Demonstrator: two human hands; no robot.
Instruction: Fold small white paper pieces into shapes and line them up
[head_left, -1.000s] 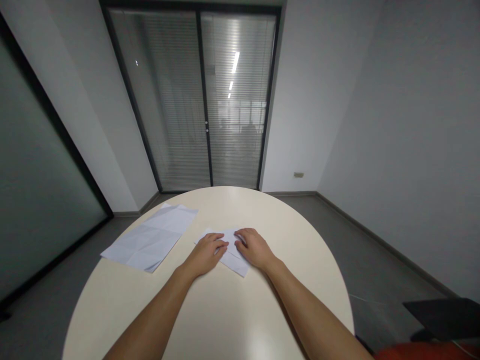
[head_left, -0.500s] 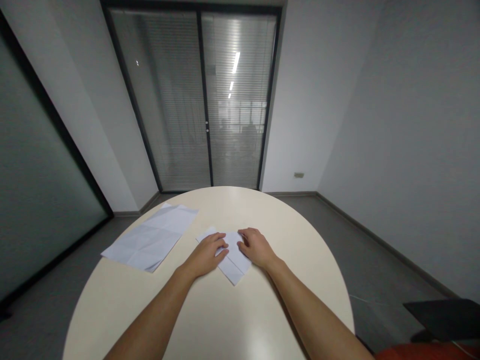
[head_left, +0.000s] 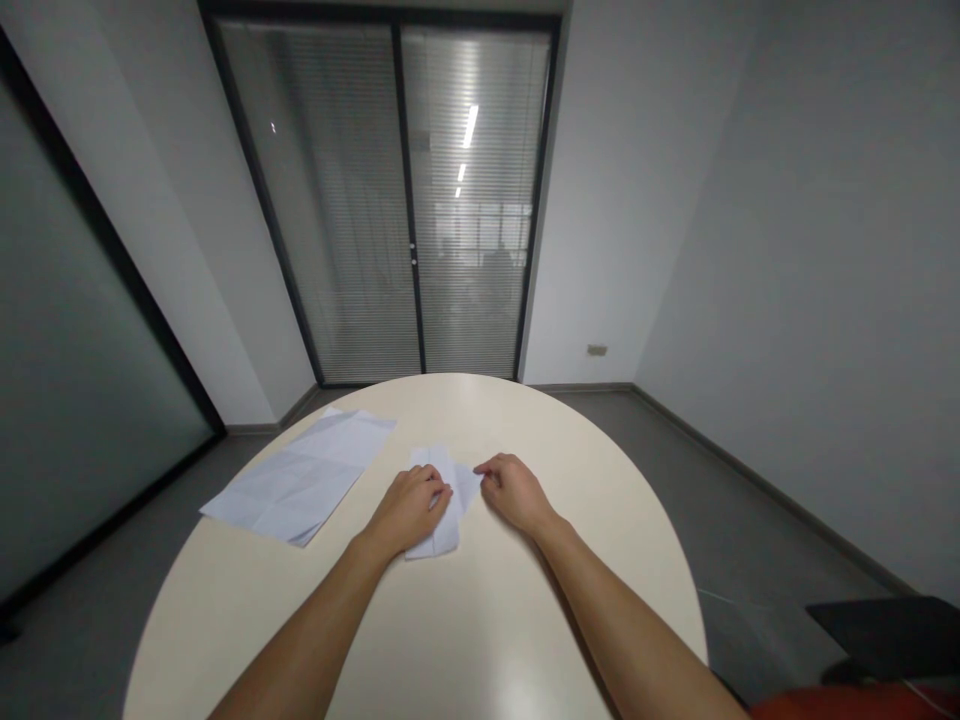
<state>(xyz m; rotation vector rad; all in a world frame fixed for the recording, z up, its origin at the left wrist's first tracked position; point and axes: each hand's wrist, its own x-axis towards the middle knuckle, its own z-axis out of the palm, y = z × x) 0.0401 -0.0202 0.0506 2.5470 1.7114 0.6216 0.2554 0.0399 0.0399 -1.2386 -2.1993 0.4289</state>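
Observation:
A small folded sheet of white paper [head_left: 440, 542] lies on the round table in front of me, with a pointed flap reaching out to its right. My left hand [head_left: 409, 508] is on the paper's left part, fingers curled together and holding it down; the paper under the palm is hidden. At the tip of the right flap is my right hand [head_left: 516, 492], its fingers closed, with thumb and index finger at the corner. The exact pinch is too small to see clearly.
Larger creased white sheets [head_left: 304, 475] lie on the left of the cream round table [head_left: 442, 640]. Beyond the table's far edge stands a glass door with blinds [head_left: 472, 280]. A dark flat object [head_left: 885, 635] and something red [head_left: 840, 703] are at the lower right.
The folded paper has turned on the table, and its near point has swung left under my left hand. My right hand's fingers have drawn together at the flap's corner.

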